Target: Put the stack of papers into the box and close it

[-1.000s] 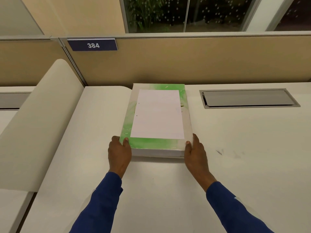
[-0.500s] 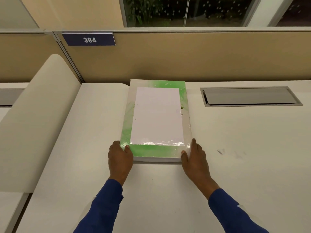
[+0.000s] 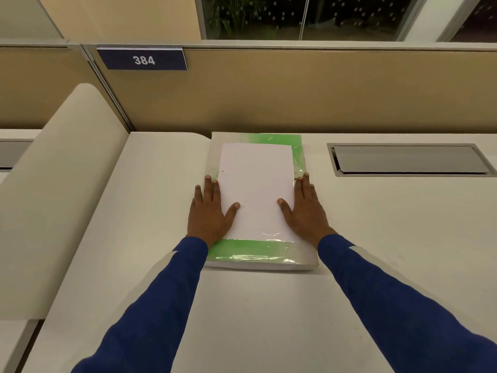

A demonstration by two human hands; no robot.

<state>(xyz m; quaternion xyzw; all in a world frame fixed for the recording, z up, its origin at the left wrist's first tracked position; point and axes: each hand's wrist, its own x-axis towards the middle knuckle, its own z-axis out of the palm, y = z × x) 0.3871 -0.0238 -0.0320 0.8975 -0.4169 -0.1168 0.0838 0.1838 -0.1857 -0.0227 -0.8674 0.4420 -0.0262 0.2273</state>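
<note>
A flat box (image 3: 250,251) with a glossy green and white lid and a large white label lies shut on the white desk (image 3: 255,319), its far end against the partition. My left hand (image 3: 208,211) rests flat along the lid's left edge, fingers spread, thumb on the white label. My right hand (image 3: 305,211) lies flat along the right edge in the same way. Both palms touch the lid and grip nothing. No papers show outside the box.
A beige partition (image 3: 295,90) with a blue "384" plate (image 3: 144,60) rises behind the desk. A grey cable hatch (image 3: 408,159) is set into the desk at right. A rounded cream divider (image 3: 61,189) slopes along the left side.
Both hands left the box's near corners and slid forward onto the lid, lying flat along its left and right edges. The box itself stayed in place.
</note>
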